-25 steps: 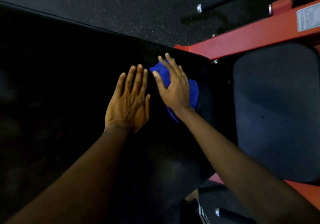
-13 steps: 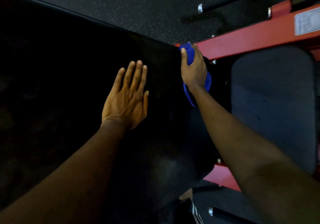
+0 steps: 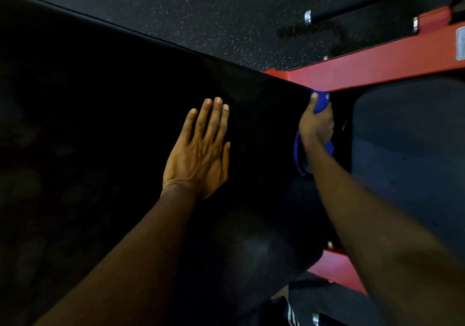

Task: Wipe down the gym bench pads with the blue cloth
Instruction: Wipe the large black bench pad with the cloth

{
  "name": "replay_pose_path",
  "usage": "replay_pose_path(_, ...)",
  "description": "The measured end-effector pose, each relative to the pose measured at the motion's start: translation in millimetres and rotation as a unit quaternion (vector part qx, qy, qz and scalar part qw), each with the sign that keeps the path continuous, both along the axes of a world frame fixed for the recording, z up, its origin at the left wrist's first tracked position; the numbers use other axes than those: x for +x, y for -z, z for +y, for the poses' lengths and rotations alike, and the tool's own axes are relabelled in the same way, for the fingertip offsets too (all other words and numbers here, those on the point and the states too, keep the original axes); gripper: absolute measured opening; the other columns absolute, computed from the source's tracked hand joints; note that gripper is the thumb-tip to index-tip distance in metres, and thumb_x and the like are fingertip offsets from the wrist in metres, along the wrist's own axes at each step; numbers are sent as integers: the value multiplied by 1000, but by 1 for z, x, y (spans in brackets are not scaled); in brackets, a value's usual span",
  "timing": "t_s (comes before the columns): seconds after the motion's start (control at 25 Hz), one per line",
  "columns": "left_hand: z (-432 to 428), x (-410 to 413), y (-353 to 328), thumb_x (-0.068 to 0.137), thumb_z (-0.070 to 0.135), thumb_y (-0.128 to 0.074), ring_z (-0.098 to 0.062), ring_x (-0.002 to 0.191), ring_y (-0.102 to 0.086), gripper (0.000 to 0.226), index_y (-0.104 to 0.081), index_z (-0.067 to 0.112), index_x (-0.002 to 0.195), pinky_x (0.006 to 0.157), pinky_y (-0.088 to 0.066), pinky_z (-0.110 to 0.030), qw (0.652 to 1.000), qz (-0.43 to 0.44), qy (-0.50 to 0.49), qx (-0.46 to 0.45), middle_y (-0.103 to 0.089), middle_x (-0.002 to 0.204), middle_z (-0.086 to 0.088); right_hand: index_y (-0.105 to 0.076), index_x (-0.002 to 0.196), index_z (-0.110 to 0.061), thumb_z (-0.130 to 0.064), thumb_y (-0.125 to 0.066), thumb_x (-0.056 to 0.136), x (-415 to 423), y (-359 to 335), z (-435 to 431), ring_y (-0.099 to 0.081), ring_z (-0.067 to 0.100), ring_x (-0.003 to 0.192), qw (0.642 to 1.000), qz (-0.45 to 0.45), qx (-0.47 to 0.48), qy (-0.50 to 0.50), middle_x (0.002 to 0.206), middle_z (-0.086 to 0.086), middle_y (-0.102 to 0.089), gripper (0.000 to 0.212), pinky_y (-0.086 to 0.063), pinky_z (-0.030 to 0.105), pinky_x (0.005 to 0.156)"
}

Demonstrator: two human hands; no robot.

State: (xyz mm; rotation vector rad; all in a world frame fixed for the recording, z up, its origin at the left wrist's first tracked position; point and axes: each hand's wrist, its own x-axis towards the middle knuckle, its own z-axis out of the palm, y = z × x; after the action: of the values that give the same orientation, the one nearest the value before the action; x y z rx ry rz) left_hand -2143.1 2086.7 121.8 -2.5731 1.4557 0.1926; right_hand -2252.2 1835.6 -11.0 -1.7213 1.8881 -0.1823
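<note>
left grip (image 3: 198, 154) laid flat, fingers straight, on black bench pad (image 3: 100, 124) | blue cloth (image 3: 320, 103) clutched by right grip (image 3: 315, 125), pressed against pad's end beside red frame (image 3: 377, 71)

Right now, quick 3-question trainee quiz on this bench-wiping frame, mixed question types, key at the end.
1. True or false: the left hand lies flat, fingers straight, on the large black upholstered bench pad.
2. Which hand grips the crumpled blue cloth? A: left hand. B: right hand. C: neither.
3. Fill in: the cloth is at the pad's end edge, beside the ___ metal frame.
Key: 1 true; 2 B; 3 red.
</note>
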Motion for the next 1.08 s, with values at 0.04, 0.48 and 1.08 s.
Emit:
replay_pose_path(0.04, 0, 0, 0, 104, 39, -18, -30, 157, 4, 70, 3, 3, 161, 127, 3, -45, 1000, 3, 0, 1, 3, 169, -17, -49, 148, -24, -69, -36, 99, 5, 1, -14, -54, 32, 133, 999, 10, 22, 32, 146, 6, -57, 68, -41, 41, 107)
replay_pose_path(0.48, -3, 1, -1, 102, 39, -11, -30, 157, 1, 70, 1, 3, 161, 125, 5, -45, 1000, -8, 2, 27, 0, 169, -17, -49, 151, -21, -54, -42, 103, 18, -47, 101, -30, 19, 152, 948, -105, -84, -288, 162, -1, -38, 59, -25, 36, 124)
replay_pose_path(1.08, -3, 1, 1, 102, 39, -9, -30, 157, -2, 70, -2, 3, 161, 126, 2, -45, 1000, -16, 3, 24, -4, 169, -17, -55, 144, -26, -58, -49, 100, 88, -78, 85, -43, 17, 145, 937, -140, -54, -316, 160, -5, -41, 55, -47, 40, 108)
